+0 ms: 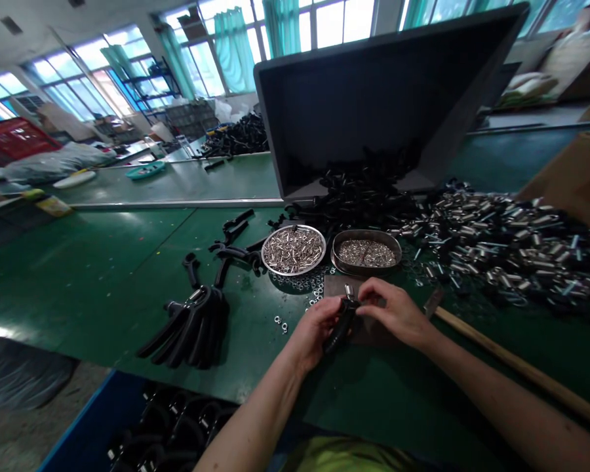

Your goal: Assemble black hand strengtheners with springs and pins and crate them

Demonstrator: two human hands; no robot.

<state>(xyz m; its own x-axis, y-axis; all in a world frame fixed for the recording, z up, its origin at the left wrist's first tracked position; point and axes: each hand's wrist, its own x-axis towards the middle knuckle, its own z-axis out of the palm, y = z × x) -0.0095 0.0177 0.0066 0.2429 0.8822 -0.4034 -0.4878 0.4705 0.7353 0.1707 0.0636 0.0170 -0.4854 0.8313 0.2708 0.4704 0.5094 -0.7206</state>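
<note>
My left hand is wrapped round a black curved handle. A shiny metal cylinder stands up at the handle's upper end. At that same end my right hand pinches with thumb and forefinger; whatever lies between those fingertips is too small to make out. Both hands are above a flat metal plate on the green table. Just beyond them stand a round dish of small metal pins and an oval tin of tiny metal parts.
A hammer with a wooden shaft lies at the right. Behind it spreads a heap of metal-and-black parts. A large grey bin tips toward me, spilling black parts. Black handles are stacked at left, above a blue crate.
</note>
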